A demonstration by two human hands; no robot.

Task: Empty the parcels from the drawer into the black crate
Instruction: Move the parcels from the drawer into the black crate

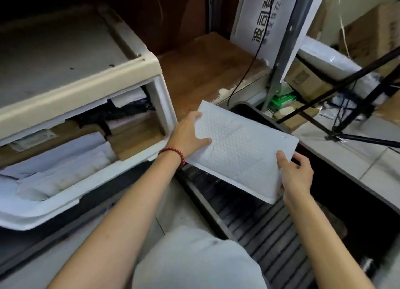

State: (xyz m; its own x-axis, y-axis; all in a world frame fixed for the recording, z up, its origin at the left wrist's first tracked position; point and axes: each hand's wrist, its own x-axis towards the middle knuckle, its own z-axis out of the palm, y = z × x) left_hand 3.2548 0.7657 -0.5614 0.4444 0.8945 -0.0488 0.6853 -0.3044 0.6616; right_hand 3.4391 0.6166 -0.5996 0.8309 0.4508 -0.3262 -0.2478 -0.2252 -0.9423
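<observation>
Holding the white padded mailer (242, 150) flat above the black crate (249, 213), I have both hands closed on it. My left hand (188, 137) grasps the edge on the side away from the crate's open middle, thumb on top. My right hand (296, 176) pinches the near corner over the crate, thumb on top and fingers underneath.

The drawer (65, 206) stands pulled out just to the left of the crate. More parcels (65, 163), white mailers and brown cardboard, are piled inside it. By my reckoning the job is far from finished.

The step in hand is the drop. From my feed the mailer sits partly over the crate's left rim, so I would carry it further right until all of it is above the dark opening. Then I would tip the right edge down and let go with both hands together, low enough that it slides in flat instead of catching the ribbed wall. It looks light and flexible, so a loose release could let it flutter onto the rim. Laying it flat leaves room for the bulkier boxes waiting in the drawer.
</observation>
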